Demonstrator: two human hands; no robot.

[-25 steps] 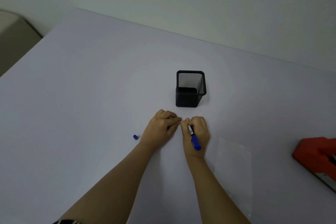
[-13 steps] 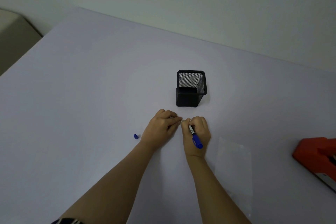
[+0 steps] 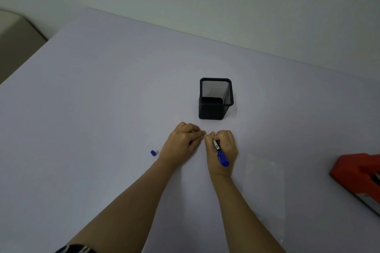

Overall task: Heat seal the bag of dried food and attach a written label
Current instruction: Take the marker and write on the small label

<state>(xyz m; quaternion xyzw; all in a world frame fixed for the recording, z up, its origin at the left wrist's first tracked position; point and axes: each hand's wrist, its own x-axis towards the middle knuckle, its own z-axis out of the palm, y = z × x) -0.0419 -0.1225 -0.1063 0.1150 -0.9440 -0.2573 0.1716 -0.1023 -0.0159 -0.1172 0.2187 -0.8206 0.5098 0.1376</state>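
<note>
Label-writing stage: right hand (image 3: 222, 147) grips pen (image 3: 221, 153), left hand (image 3: 182, 142) pinches something small — bag (image 3: 264, 189) apparently unsealed, sealer (image 3: 357, 174) untouched.

The desk (image 3: 102, 109) had a smooth, matt, pale lilac surface. The pen holder (image 3: 215, 98) was black metal mesh. The pen (image 3: 222, 156) and its cap (image 3: 153, 153) looked like glossy blue plastic. The bag (image 3: 264, 187) was clear, thin plastic film. The sealer (image 3: 357, 174) was smooth orange plastic.
</note>
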